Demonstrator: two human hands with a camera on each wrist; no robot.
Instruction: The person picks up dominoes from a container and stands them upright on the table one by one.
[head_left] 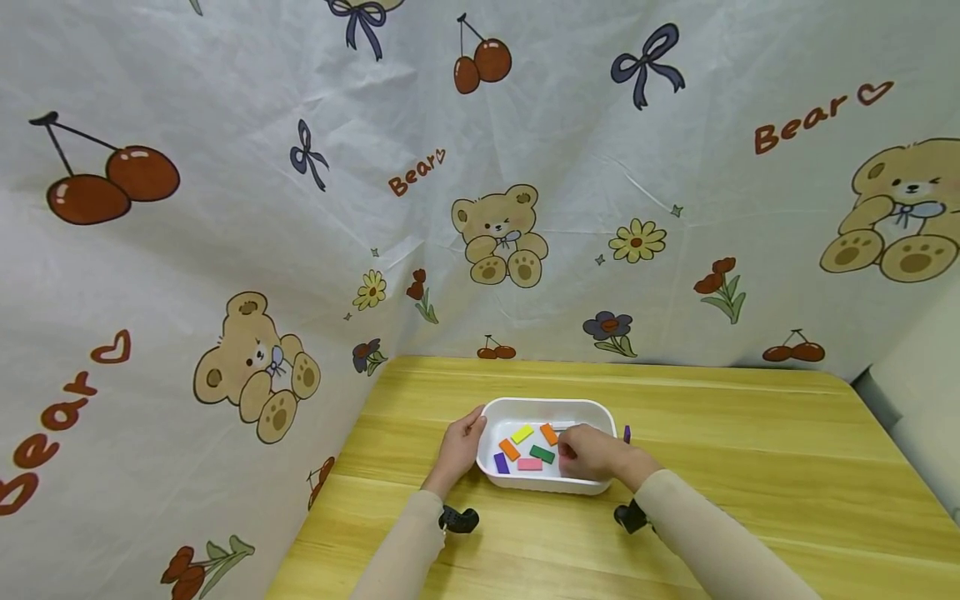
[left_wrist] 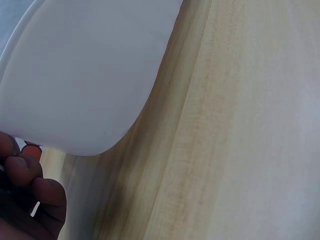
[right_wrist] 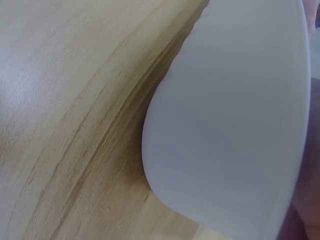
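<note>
A white plastic tray [head_left: 546, 484] stands on the wooden table, with several small coloured blocks lying flat in it: a yellow block [head_left: 522, 433], two orange ones, a green block [head_left: 542, 454], a pink block [head_left: 529, 464] and a purple block [head_left: 502, 463]. My left hand [head_left: 459, 450] holds the tray's left end, thumb up at the rim; its bent fingers show beside the tray wall in the left wrist view. Over the right rim, my right hand [head_left: 592, 452] reaches down into the tray with fingers bent. Its fingertips are mostly hidden, and whether they pinch a block cannot be told.
A small purple piece [head_left: 627, 434] shows just outside the tray's right end. Wooden tabletop [head_left: 750, 450] surrounds the tray. A white cloth printed with bears and cherries [head_left: 570, 150] hangs behind the table and along its left side.
</note>
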